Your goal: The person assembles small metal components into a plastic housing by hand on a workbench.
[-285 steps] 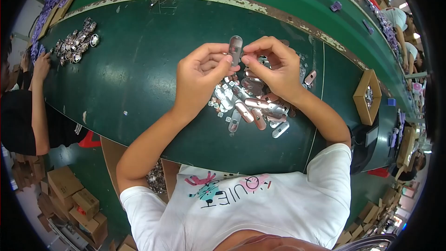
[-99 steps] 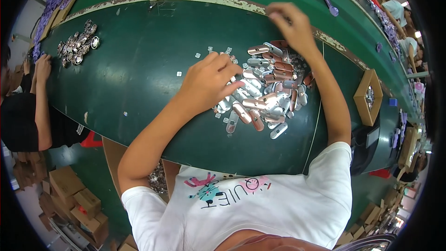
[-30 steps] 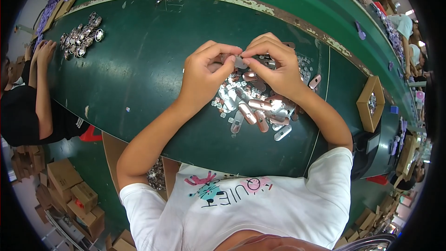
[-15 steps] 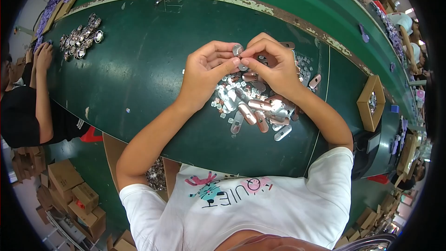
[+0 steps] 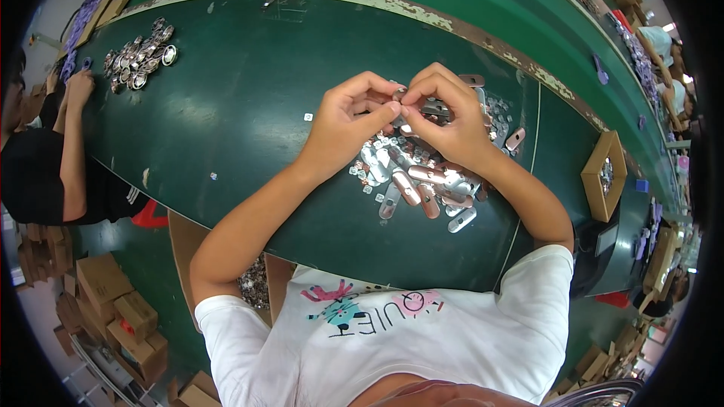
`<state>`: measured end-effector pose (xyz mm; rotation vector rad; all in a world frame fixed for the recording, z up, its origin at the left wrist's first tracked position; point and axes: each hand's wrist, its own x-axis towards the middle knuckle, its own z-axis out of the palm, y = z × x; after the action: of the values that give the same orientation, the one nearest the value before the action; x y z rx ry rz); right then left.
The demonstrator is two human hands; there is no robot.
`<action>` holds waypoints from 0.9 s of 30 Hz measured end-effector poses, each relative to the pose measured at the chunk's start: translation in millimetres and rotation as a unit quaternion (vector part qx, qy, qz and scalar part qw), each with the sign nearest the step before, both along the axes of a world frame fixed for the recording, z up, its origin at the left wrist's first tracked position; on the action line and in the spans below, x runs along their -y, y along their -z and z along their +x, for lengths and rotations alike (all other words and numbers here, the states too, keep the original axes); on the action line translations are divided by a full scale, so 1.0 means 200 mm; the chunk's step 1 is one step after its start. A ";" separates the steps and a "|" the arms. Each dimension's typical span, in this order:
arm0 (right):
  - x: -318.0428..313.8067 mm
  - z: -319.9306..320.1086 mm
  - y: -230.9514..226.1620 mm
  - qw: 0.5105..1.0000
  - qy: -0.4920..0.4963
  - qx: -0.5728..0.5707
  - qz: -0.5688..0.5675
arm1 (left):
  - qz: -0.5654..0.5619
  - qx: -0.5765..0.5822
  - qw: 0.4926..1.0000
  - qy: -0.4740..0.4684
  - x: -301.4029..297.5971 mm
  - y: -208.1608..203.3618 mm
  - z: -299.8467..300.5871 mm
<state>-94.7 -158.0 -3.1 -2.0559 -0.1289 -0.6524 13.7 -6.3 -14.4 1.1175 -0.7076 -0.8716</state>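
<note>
In front of me, above the green table, my left hand [image 5: 348, 122] and my right hand [image 5: 452, 122] meet fingertip to fingertip. Both pinch a small shiny metal piece [image 5: 399, 95], mostly covered by the fingers, so its exact kind does not show. Right below the hands lies a heap of oblong metal plates [image 5: 428, 175], silver and copper-coloured, each with a hole. Small clear squarish pieces [image 5: 373, 168] lie among the plates and on the heap's left side. More of these clear pieces [image 5: 499, 114] are scattered beyond my right hand.
A pile of round shiny metal parts [image 5: 139, 60] sits at the table's far left, near a co-worker's arm [image 5: 73, 143]. One small clear piece [image 5: 308, 117] lies alone left of my left hand. An open cardboard box [image 5: 593, 194] stands at right. Purple parts [image 5: 599, 68] lie beyond the table.
Both hands have shifted slightly right, still pinching together. The held metal piece has turned and is more covered by fingers. The whole view has moved a little.
</note>
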 end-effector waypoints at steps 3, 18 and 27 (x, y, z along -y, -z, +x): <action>-0.01 0.00 0.00 0.999 -0.002 0.015 -0.035 | 0.009 -0.003 1.000 0.028 -0.01 0.01 0.01; 0.44 0.42 0.03 0.980 0.185 0.001 0.067 | 0.024 0.088 0.996 0.024 -0.02 0.04 -0.05; 0.57 1.47 0.25 0.943 0.171 -0.031 -0.282 | 0.023 0.208 0.976 0.057 -0.04 0.00 -0.05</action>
<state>198.8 -271.1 -52.8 -2.6868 0.0944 -0.8283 3.5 1.5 -14.7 1.3281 -1.1098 -0.7592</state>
